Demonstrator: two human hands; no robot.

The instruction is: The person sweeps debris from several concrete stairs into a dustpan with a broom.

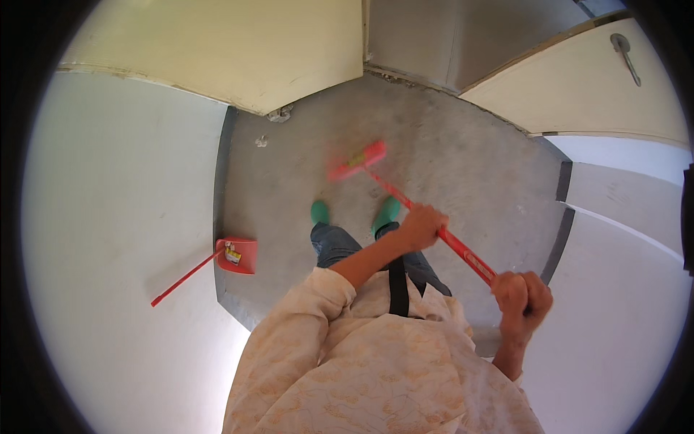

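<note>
A red push broom (467,254) runs slantwise in front of my body, held in both hands. My left hand (425,227) wraps around the middle of its handle. Higher up, my right hand (521,295) grips the handle's end. The broom's pinkish-red head (358,160), blurred and with a yellow label, is over the concrete floor just beyond my feet. Its bristles are too blurred to make out. On my feet are green boots (320,212), one on each side of the broom head's near area.
A red long-handled dustpan (238,255) leans against the left wall (119,190). Small whitish debris (261,141) lies on the concrete floor (477,157), with a larger clump (280,113) by the cream door panel (260,54). Another door (574,87) with a lever handle (627,59) is at the right.
</note>
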